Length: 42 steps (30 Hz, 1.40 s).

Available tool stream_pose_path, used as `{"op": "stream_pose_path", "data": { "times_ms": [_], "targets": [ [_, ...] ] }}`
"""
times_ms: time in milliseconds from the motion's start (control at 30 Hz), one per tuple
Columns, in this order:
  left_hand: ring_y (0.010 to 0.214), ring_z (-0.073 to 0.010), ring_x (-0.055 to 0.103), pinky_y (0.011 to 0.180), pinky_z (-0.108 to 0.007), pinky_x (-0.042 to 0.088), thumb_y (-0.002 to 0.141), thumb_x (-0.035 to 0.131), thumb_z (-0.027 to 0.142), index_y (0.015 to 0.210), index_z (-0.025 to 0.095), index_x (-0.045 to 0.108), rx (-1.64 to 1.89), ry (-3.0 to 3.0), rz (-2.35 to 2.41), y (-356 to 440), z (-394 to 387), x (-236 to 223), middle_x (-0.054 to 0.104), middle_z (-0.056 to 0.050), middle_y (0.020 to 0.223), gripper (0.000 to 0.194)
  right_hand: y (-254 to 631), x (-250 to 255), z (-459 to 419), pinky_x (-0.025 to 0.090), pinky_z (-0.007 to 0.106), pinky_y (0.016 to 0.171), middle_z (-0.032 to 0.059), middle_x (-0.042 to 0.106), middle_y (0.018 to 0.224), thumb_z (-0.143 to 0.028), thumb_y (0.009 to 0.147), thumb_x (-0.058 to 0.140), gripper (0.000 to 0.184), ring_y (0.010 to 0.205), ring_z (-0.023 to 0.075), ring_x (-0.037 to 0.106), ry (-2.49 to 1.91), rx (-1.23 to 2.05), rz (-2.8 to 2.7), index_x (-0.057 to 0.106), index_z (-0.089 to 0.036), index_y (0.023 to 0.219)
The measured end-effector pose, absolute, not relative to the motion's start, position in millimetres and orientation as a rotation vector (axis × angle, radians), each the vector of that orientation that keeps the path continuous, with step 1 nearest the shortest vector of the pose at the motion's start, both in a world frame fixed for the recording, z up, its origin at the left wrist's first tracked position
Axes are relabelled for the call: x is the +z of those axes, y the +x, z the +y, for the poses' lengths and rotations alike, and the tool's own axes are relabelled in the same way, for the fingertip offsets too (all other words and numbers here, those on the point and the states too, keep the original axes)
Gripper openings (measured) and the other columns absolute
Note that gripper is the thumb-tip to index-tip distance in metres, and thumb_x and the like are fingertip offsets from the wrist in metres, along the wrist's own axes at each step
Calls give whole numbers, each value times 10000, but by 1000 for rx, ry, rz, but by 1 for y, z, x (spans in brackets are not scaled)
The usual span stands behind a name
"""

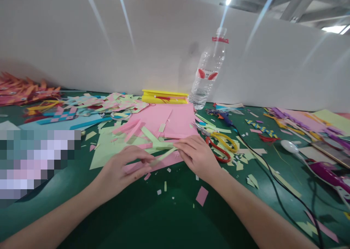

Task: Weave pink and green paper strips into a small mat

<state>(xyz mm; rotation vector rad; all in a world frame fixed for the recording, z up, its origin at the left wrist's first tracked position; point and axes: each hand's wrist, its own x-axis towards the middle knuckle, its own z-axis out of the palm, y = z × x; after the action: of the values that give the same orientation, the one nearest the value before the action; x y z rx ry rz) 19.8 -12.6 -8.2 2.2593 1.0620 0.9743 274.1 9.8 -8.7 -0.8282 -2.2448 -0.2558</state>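
Note:
My left hand (124,168) rests low on the green table (153,220), its fingers pinched on pink and light green paper strips (161,152). My right hand (195,154) meets it from the right, fingers closed on the same bundle of strips. The strips fan out towards the back over a pink paper sheet (169,119) and a light green sheet (105,150). Small paper offcuts lie scattered in front of both hands.
Scissors (221,145) with yellow and red handles lie just right of my right hand. A clear plastic bottle (209,72) and a yellow box (164,96) stand at the white back wall. A black cable (273,183), a glue gun (221,115) and woven paper pieces (49,114) surround them.

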Motion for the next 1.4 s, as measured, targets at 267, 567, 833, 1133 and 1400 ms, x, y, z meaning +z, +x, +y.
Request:
{"op": "stream_pose_path", "data": {
  "times_ms": [267,567,833,1133,1400],
  "targets": [
    [948,-200,601,846,-321,462,901,566,412,1008,243,635,886,2400,1007,27,-17,-9,694,-27,968,211,264,3,-6,443,379,910,62,652,1013,-91,885,548,283,991,185,566,-611,-421,-2154,641,-235,1110],
    [837,-154,601,1018,-380,333,897,596,318,802,222,643,724,2449,747,34,-25,-10,673,12,819,143,256,-6,-25,388,323,786,-40,573,671,-106,899,549,362,700,124,508,-596,-448,-2181,574,-246,1231],
    [684,-130,559,974,-373,364,938,515,404,728,217,606,749,2460,785,35,-23,-10,620,23,710,295,256,-4,-20,424,328,771,12,679,800,-96,889,489,295,722,129,601,-612,-264,-2122,600,-174,1151],
    [585,-125,510,818,-321,433,926,528,381,741,225,596,842,2441,965,31,-16,-13,614,55,628,252,254,-9,-19,472,323,829,31,732,876,-94,889,489,257,767,129,653,-529,-141,-2142,556,-188,1118],
    [823,-208,637,611,-270,493,808,578,615,721,238,620,998,2234,1318,27,-17,-15,713,-22,921,389,253,-9,-19,469,312,837,15,741,877,-125,893,479,210,727,115,649,-474,-116,-2149,518,-209,1081]
  ]
}}
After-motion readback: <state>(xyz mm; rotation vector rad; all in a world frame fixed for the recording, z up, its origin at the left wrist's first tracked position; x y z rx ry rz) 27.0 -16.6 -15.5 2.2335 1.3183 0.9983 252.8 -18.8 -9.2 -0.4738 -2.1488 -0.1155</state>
